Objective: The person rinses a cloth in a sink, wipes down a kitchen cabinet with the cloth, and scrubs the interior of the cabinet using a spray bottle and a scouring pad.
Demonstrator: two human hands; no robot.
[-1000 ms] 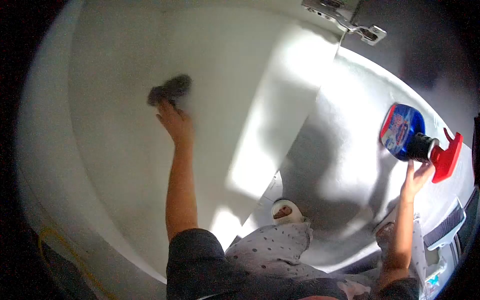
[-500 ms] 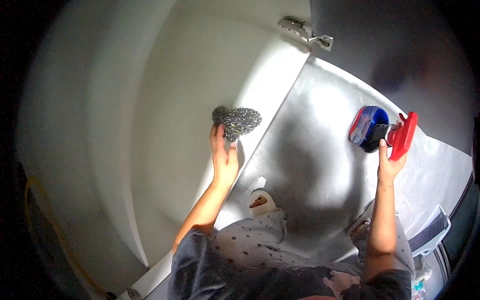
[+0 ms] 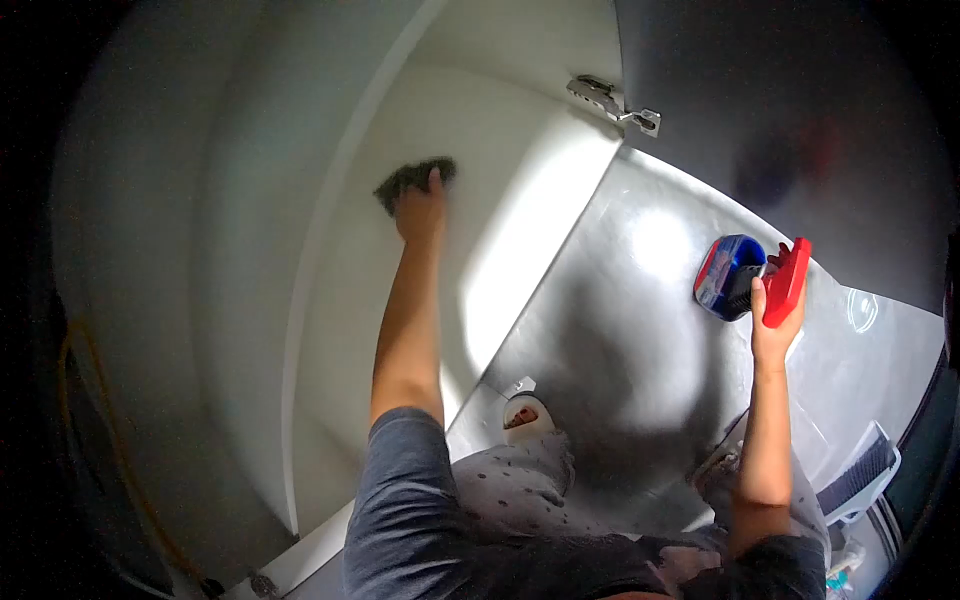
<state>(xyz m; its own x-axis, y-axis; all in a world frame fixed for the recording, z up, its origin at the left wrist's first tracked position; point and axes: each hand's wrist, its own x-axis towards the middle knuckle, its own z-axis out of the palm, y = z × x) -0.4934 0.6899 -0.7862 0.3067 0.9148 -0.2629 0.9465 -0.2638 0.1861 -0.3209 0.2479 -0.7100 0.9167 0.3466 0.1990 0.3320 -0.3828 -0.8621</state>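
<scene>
My left hand [image 3: 420,212] is closed over a dark grey metal scourer [image 3: 396,184], which lies against the pale inner panel [image 3: 480,150] of a cabinet. The arm reaches far into the cabinet, and the hand hides part of the scourer. Over on the right, my right hand [image 3: 772,340] grips a spray bottle [image 3: 736,278] by its neck, just under the red trigger head. The bottle's body is blue with a label and points away to the left, above the shiny grey floor [image 3: 610,260].
A metal hinge [image 3: 600,97] joins the cabinet to its open dark door [image 3: 760,120]. A raised pale edge [image 3: 300,380] runs inside the cabinet. At far left hangs a yellow hose [image 3: 112,440]. My slippered foot [image 3: 525,412] and a ribbed grey-and-white object [image 3: 858,475] are low in view.
My left hand has moved deeper into the cabinet, up and left, with the scourer now pressed under it. The spray bottle in my right hand has shifted slightly.
</scene>
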